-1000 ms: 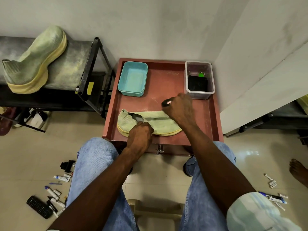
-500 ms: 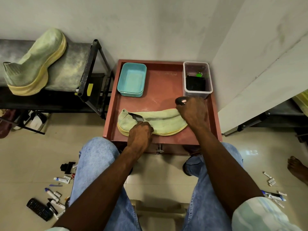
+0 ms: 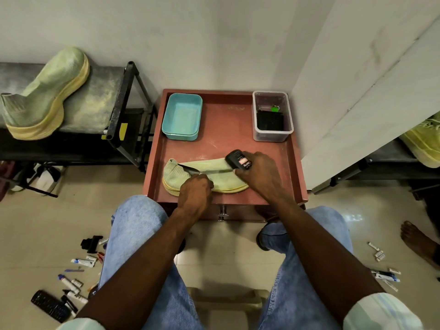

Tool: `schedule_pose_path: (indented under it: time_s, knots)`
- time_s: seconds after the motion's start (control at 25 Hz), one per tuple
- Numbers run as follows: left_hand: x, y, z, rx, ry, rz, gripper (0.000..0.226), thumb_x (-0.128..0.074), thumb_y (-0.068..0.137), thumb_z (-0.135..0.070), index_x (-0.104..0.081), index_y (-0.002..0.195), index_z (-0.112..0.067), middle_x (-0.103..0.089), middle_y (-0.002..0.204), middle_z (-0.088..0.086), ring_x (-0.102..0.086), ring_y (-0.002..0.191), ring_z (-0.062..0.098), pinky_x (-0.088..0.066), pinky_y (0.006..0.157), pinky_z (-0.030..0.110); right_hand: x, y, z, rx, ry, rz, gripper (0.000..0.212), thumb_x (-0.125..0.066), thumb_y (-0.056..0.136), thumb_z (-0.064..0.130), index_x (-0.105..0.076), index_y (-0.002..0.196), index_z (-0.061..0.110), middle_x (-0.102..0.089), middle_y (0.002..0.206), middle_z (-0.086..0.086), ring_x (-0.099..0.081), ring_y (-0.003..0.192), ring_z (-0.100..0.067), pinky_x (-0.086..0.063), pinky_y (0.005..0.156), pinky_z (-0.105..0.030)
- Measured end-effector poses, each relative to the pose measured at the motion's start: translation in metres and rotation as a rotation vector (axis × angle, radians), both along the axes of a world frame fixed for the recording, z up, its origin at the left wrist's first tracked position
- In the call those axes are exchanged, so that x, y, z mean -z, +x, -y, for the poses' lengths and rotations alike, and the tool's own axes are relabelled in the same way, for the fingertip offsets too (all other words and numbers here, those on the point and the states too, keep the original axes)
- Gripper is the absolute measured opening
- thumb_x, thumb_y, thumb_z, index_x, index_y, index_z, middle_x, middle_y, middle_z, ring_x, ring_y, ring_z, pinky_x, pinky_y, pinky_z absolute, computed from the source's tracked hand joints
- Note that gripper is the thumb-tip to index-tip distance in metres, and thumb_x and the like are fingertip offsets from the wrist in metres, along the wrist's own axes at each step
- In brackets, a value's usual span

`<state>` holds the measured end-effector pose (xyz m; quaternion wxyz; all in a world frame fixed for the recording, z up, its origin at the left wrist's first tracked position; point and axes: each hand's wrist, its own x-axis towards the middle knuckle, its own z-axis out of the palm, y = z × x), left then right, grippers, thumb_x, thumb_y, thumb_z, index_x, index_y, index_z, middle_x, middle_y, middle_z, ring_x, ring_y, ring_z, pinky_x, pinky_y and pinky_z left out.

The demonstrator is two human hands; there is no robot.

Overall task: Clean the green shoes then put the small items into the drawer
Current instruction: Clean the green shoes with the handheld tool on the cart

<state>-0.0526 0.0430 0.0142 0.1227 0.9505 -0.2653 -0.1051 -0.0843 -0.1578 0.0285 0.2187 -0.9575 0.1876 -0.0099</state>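
Head view: at frame centre, the green shoe (image 3: 207,177) is pinned on the red tray (image 3: 223,148) by the curled left hand (image 3: 195,194). The black brush (image 3: 238,160), gripped by the right hand (image 3: 258,175), has been drawn back from the toe toward mid-shoe; scrubbing is judged ongoing.

A home corner: tiled floor (image 3: 35,222), plain wall (image 3: 190,39), shoe rack (image 3: 121,108) holding footwear.
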Motion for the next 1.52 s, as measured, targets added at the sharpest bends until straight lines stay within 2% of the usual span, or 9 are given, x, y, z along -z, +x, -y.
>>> schedule_pose_path:
  time_s: [0.12,0.24,0.44,0.6,0.72,0.92,1.16,1.36,1.52]
  knots:
    - [0.004,-0.003,-0.003,-0.017,0.012,0.000,0.011,-0.060,0.074,-0.013,-0.071,0.076,-0.013,-0.066,0.086,0.007,-0.061,0.085,0.028,-0.047,0.067,0.034,-0.003,0.004,0.009,0.151,-0.057,0.070,0.061,-0.064,0.074,0.049,-0.059,0.127,0.019,-0.064,0.109,-0.013,-0.058,0.100,-0.031,-0.049,0.084,-0.038]
    - [0.005,-0.003,-0.007,-0.048,-0.009,-0.026,0.011,-0.061,0.077,-0.014,-0.071,0.079,-0.012,-0.066,0.088,0.008,-0.061,0.085,0.028,-0.048,0.069,0.034,-0.003,0.005,-0.002,-0.008,0.038,0.026,0.058,-0.067,0.076,0.046,-0.060,0.127,0.019,-0.065,0.103,-0.011,-0.060,0.093,-0.029,-0.049,0.079,-0.035]
    - [-0.007,0.006,-0.016,-0.015,-0.105,-0.063,0.020,-0.062,0.082,-0.019,-0.075,0.097,-0.015,-0.069,0.103,0.005,-0.062,0.096,0.025,-0.048,0.075,0.032,-0.004,0.013,-0.006,-0.041,0.083,0.061,0.056,-0.070,0.072,0.042,-0.064,0.121,0.016,-0.064,0.100,-0.011,-0.059,0.092,-0.029,-0.045,0.075,-0.033]
    - [-0.027,0.028,-0.020,-0.100,-0.287,0.199,0.020,-0.069,0.083,-0.018,-0.075,0.100,-0.010,-0.069,0.102,0.008,-0.059,0.097,0.027,-0.047,0.081,0.036,-0.017,0.003,-0.009,-0.259,0.223,0.058,0.058,-0.077,0.073,0.031,-0.063,0.127,0.016,-0.068,0.111,-0.008,-0.059,0.098,-0.023,-0.041,0.078,-0.026]
    - [-0.030,0.056,-0.030,-0.117,-0.140,0.193,0.028,-0.071,0.082,-0.026,-0.073,0.108,-0.014,-0.067,0.117,0.004,-0.053,0.112,0.023,-0.038,0.095,0.035,-0.018,0.003,-0.010,-0.308,0.196,0.003,0.059,-0.078,0.074,0.030,-0.061,0.129,0.016,-0.067,0.111,-0.007,-0.058,0.100,-0.025,-0.046,0.082,-0.033]
    - [-0.037,0.083,-0.027,-0.092,-0.059,0.034,0.042,-0.080,0.073,-0.039,-0.074,0.107,-0.016,-0.066,0.123,0.001,-0.055,0.114,0.022,-0.042,0.100,0.037,-0.011,0.007,-0.017,-0.381,0.049,-0.073,0.068,-0.075,0.076,0.036,-0.053,0.138,0.020,-0.063,0.123,-0.005,-0.054,0.110,-0.026,-0.042,0.091,-0.035]
    - [-0.036,0.083,-0.027,-0.189,-0.128,-0.031,0.031,-0.074,0.081,-0.031,-0.074,0.108,-0.015,-0.071,0.111,0.003,-0.064,0.097,0.020,-0.044,0.076,0.025,0.000,0.015,-0.026,-0.291,-0.033,0.010,0.064,-0.070,0.076,0.038,-0.055,0.134,0.015,-0.065,0.117,-0.010,-0.055,0.107,-0.030,-0.044,0.092,-0.040]
    - [-0.029,0.083,-0.021,-0.310,-0.079,-0.014,0.027,-0.066,0.089,-0.036,-0.072,0.110,-0.021,-0.073,0.101,0.005,-0.065,0.090,0.025,-0.042,0.071,0.026,0.013,0.021,-0.042,-0.174,-0.144,0.028,0.063,-0.064,0.073,0.041,-0.057,0.131,0.016,-0.064,0.112,-0.012,-0.056,0.103,-0.033,-0.045,0.093,-0.044]
    - [-0.022,0.089,-0.018,-0.394,-0.013,-0.029,0.028,-0.067,0.087,-0.043,-0.074,0.100,-0.019,-0.072,0.093,0.008,-0.065,0.085,0.026,-0.043,0.069,0.029,0.018,0.021,-0.049,-0.128,-0.209,0.071,0.057,-0.062,0.071,0.040,-0.061,0.122,0.015,-0.065,0.100,-0.014,-0.058,0.092,-0.035,-0.047,0.082,-0.043]
